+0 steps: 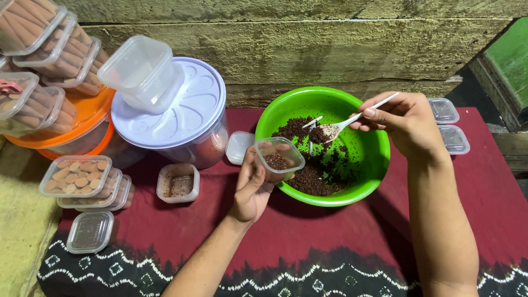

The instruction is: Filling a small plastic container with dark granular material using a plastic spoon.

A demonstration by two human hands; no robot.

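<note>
Presently:
- One left hand point(250, 190) gripping one small tub point(279, 159) of crumbs.
- One right hand point(404, 121) pinching one white spoon point(352, 118).
- One green bowl point(374, 165).
- Two lids point(448, 124) beyond.

Surface point(330, 242): covered w/ dark red cloth, black band w/ white zigzag pattern along near edge. Directly on it:

- green bowl point(374, 159), centre-right, dark crumbs inside, white spoon lying in them
- two small clear lidded tubs point(448, 124) just right of bowl, one behind the other, near back edge
- small clear lid point(239, 147) betw. bowl and big white-lidded bucket point(176, 110)
- bucket sits back-left; clear empty box on top of it
- orange-lidded tub point(82, 129) left of bucket, touching it; boxes of brown sticks piled on top
- open small tub point(177, 183) w/ some crumbs, in front of bucket
- stack of flat boxes point(82, 184) w/ pale biscuits, far left
- empty lidded tub point(91, 232) just in front of stack, at left edge of the surface
</note>
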